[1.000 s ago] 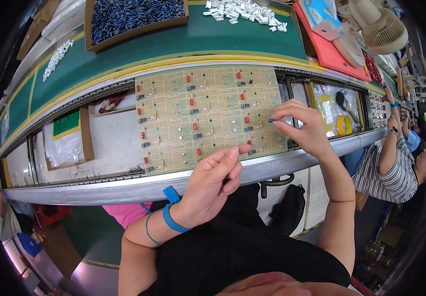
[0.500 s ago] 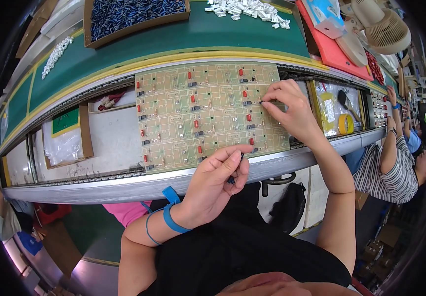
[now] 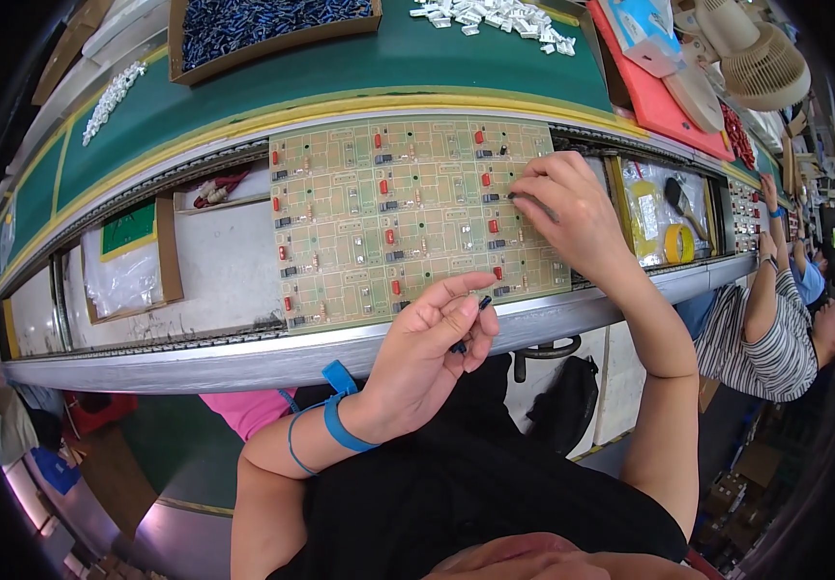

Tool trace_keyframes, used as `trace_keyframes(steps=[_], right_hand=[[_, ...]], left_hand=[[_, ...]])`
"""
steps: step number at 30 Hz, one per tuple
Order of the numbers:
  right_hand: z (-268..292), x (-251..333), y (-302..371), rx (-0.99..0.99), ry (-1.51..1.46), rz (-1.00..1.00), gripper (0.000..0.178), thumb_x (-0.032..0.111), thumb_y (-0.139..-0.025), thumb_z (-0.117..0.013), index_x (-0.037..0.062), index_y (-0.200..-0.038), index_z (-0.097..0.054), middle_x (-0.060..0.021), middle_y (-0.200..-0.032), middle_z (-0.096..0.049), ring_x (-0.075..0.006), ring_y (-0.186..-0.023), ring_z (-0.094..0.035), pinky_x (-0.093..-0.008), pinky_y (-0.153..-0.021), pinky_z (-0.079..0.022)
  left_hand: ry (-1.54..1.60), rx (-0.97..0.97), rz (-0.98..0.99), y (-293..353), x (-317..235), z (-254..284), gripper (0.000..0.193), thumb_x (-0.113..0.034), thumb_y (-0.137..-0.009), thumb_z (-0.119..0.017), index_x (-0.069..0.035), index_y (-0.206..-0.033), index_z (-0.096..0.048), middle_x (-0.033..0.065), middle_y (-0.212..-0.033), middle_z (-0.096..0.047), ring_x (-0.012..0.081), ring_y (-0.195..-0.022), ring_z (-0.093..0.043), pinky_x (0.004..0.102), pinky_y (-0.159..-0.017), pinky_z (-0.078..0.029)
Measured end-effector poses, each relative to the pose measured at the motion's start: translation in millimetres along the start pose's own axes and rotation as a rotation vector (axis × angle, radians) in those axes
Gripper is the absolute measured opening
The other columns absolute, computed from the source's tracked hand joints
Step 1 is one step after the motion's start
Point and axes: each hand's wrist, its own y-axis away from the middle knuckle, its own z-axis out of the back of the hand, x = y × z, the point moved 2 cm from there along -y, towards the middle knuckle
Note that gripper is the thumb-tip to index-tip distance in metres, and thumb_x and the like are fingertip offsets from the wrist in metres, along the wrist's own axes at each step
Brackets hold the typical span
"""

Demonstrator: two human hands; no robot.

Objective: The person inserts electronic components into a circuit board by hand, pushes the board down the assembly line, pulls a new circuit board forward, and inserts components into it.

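Observation:
A large circuit board panel (image 3: pixel 345 266) lies on the conveyor rails, carrying red parts, black parts and small resistors in repeating rows. Over its right side is my right hand (image 3: pixel 572 213), thumb and forefinger pinched on a small dark capacitor (image 3: pixel 512 196) at the board's surface. A single dark capacitor (image 3: pixel 503 150) stands on the panel just above that hand. My left hand (image 3: pixel 432 338), palm up at the panel's near edge, has curled fingers around a few dark capacitors (image 3: pixel 484 303); one shows by the thumb tip. A blue band circles the left wrist.
Beyond the rail, a cardboard box (image 3: pixel 272 34) full of dark blue capacitors and a pile of white parts (image 3: pixel 495 17) sit on the green bench. Right of the panel, a tray holds yellow tape (image 3: pixel 677 243) and a brush (image 3: pixel 678 198). A fan (image 3: pixel 763 63) stands far right; co-workers sit beyond.
The view has shifted slightly. In my left hand the capacitor by the thumb sticks out further. My right hand stays at nearly the same spot on the panel, its fingers a little changed.

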Motion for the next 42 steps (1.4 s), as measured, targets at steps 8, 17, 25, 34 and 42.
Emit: trace_keyframes(steps=[8,17,25,34,42], right_hand=[[28.9,53.2,16.6,0.291,-0.612,-0.107,0.017,0.005,-0.072,-0.072,0.0036,-0.088,-0.066,-0.0075,-0.089,-0.060,-0.0240,-0.087,-0.058,-0.0334,-0.077,-0.046],[25.8,24.7,25.7,0.133,-0.441,-0.155,0.015,0.001,-0.071,-0.070,0.0010,-0.084,-0.064,-0.0081,-0.088,-0.060,-0.0235,-0.084,-0.057,-0.0327,-0.075,-0.045],[7.4,8.2,30.4,0.134,-0.260,-0.179,0.013,0.002,-0.072,-0.069,0.0006,-0.084,-0.063,-0.0089,-0.090,-0.058,-0.0262,-0.088,-0.054,-0.0332,-0.076,-0.044],[8.8,9.4,30.0,0.152,-0.227,-0.160,0.015,0.003,-0.072,-0.070,0.0009,-0.084,-0.063,-0.0090,-0.090,-0.058,-0.0267,-0.088,-0.054,-0.0337,-0.076,-0.044],[8.4,14.1,28.9,0.138,-0.183,-0.131,0.015,0.003,-0.071,-0.070,0.0013,-0.083,-0.062,-0.0087,-0.089,-0.057,-0.0268,-0.087,-0.054,-0.0339,-0.074,-0.045]], left_hand=[[-0.016,0.030,0.001,-2.0,4.7,1.5,0.031,-0.016,-0.096,-0.050,-0.007,-0.125,-0.044,0.0012,-0.084,-0.058,0.0078,-0.070,-0.050,0.0214,-0.065,-0.043],[0.079,-0.009,0.033,3.3,7.9,-2.2,0.030,-0.016,-0.097,-0.046,-0.003,-0.124,-0.046,0.0097,-0.100,-0.059,0.0142,-0.080,-0.057,0.0225,-0.069,-0.044],[0.017,0.049,0.061,4.9,12.9,2.4,0.028,-0.018,-0.097,-0.046,-0.002,-0.120,-0.050,0.0106,-0.098,-0.062,0.0144,-0.076,-0.057,0.0219,-0.062,-0.042],[-0.041,0.000,0.040,7.2,7.8,-3.6,0.025,-0.022,-0.098,-0.045,-0.003,-0.112,-0.053,0.0008,-0.068,-0.045,0.0077,-0.055,-0.038,0.0193,-0.049,-0.031],[0.016,0.016,0.043,7.9,10.3,3.5,0.026,-0.019,-0.098,-0.044,-0.003,-0.118,-0.049,0.0025,-0.074,-0.048,0.0089,-0.059,-0.040,0.0205,-0.050,-0.033]])
